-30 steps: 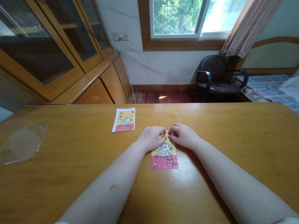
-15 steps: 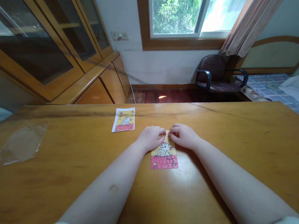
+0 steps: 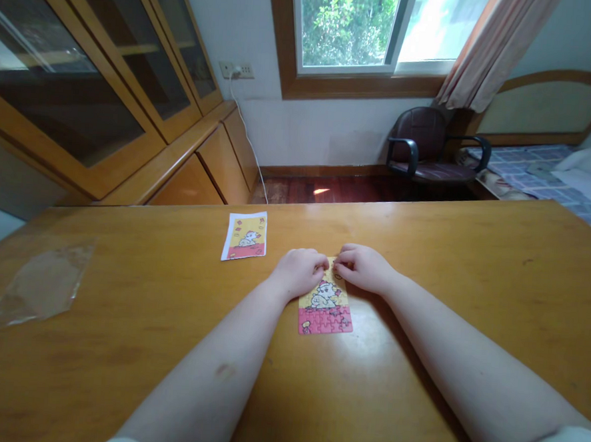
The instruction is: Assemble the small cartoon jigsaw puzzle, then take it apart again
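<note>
A small jigsaw puzzle (image 3: 326,309), yellow above and pink below with a white cartoon animal, lies flat on the wooden table (image 3: 167,346). Over its far left corner rests my left hand (image 3: 299,273), fingers curled and closed at the puzzle's upper edge. My right hand (image 3: 365,268) is at the far right corner, its thumb and fingers pinched together there. Both hands cover parts of the puzzle's top, and whatever lies between the fingertips is hidden. A printed card (image 3: 247,237) with the same picture lies beyond my left hand.
A clear plastic bag (image 3: 41,282) lies flat at the table's left side. Past the far edge stand a dark office chair (image 3: 425,145) and a bed (image 3: 539,172). A wooden cabinet (image 3: 168,166) with glass doors rises at the left, and a white cord (image 3: 250,141) hangs by the wall.
</note>
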Demonstrator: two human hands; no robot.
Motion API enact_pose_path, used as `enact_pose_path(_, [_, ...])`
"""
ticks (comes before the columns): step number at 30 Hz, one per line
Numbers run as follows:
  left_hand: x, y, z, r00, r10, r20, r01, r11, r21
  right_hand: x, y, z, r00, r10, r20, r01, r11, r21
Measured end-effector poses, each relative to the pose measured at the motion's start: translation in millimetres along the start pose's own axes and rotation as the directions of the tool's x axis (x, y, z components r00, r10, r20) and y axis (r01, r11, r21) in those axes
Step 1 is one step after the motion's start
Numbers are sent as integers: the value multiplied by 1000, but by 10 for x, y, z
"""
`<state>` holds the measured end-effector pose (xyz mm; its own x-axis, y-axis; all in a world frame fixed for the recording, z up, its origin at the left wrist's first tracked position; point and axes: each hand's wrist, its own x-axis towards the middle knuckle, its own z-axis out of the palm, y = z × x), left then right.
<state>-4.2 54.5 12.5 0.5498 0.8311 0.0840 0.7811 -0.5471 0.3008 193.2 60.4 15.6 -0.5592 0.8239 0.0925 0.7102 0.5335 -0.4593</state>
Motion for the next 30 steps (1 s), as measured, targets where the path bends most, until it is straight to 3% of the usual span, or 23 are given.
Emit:
enact_pose_path(4, [1,-16,11,1000,17,-13,-17,1000,7,4,11,15,999,-5,-33,5,1000,-12])
enact_pose_path(9, [0,-15,5,999,30,-17,-30,999,20,18,26,19,986,94,-138,-92,996,18])
enact_pose_path(19, [-5,9,-11,999,32,21,-33,999,33,28,106,-13,887,266,-377,-238,964,120])
enact_pose_path(27, [1,37,-18,997,-31,69,29,999,39,53,203,-123,824,439,-357,-426,897,121])
enact_pose_path(30, [-5,60,-26,999,-5,53,1,998,64,59,233,-133,827,466,-316,-477,878,44])
